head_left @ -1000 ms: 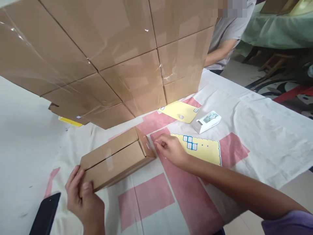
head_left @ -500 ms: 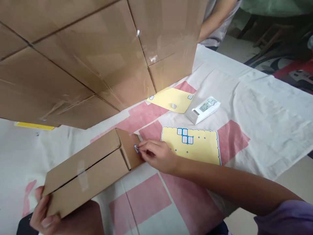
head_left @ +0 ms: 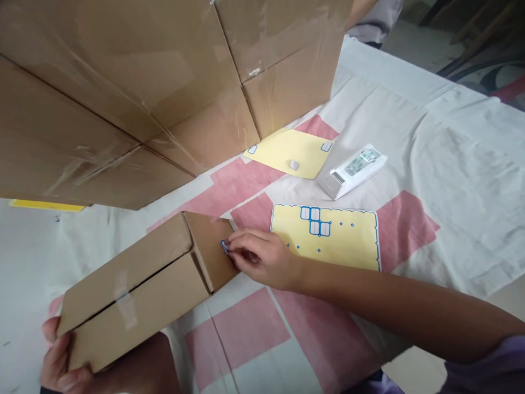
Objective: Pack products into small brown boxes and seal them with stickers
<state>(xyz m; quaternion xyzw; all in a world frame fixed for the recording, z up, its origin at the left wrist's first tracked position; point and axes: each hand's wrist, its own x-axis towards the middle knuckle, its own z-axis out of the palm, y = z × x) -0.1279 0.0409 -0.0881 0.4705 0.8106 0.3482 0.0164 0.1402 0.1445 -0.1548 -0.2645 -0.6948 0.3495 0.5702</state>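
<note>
A closed cardboard box (head_left: 135, 295), taped across its middle seam, lies tilted toward me. My left hand (head_left: 63, 358) is wrapped round its near left end. At the box's far right end my right hand (head_left: 262, 257) pinches a small blue-bordered white sticker (head_left: 224, 247) against the cardboard. Part of that sticker is hidden by my fingers. Beside my right wrist lies a yellow sticker sheet (head_left: 348, 246) with a few blue-edged labels left near its top and bare backing elsewhere; my forearm covers its lower edge.
A tall stack of taped cardboard boxes (head_left: 184, 76) stands behind. Before it are another yellow sheet (head_left: 287, 145) and a white tape dispenser (head_left: 355, 169). A pink-and-white cloth (head_left: 410, 148) covers the table. Another person's arm (head_left: 361, 11) shows at the back.
The view has shifted slightly down and closer. My right fingers stay at the sticker on the box end, and my left hand keeps its hold on the box.
</note>
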